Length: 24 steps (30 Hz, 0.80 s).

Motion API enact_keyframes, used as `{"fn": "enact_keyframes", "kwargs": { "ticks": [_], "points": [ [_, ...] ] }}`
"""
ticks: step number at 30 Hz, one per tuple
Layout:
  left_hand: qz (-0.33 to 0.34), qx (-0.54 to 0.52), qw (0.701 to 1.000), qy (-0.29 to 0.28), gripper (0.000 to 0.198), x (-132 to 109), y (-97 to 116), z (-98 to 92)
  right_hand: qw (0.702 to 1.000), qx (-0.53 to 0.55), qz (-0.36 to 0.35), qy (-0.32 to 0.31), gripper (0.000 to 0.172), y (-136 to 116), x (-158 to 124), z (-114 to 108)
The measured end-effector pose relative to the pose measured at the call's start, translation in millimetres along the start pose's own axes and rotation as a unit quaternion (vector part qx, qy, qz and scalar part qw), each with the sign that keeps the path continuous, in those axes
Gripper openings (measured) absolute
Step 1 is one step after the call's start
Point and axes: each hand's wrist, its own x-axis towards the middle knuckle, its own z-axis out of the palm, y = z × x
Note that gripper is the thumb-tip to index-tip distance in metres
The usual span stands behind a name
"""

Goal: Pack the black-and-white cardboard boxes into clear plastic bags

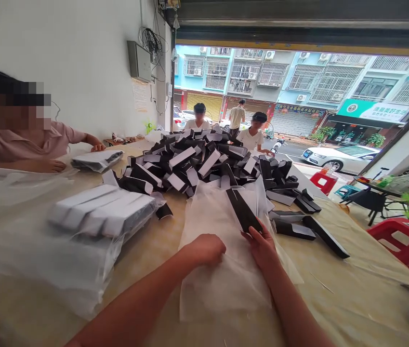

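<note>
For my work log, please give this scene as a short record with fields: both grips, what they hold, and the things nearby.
left grip: closed fist, resting on white bag
right grip: holds end of black box, which lies on the bag
pile: black and white boxes, middle of table
left side: white boxes inside plastic wrap
co-worker: at far left, arms on table
</note>
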Motion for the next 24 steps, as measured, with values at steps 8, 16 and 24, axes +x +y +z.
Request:
{"fn": "enact_keyframes", "kwargs": {
  "ticks": [8,16,24],
  "points": [
    [-0.089,-0.05,0.983,0.154,0.012,12,-22,5.5,0.997,-0.03,-0.066,-0.029,0.048,-19,1,5],
    [-0.035,-0.224,0.968,0.105,0.047,12,-33,3.9,0.993,-0.075,-0.023,-0.093,0.058,-39,-2,0],
    [-0.091,-0.387,0.918,0.012,0.048,10,-47,-4.6,0.982,-0.121,0.031,-0.142,0.064,-61,-3,-8]
  ]
}}
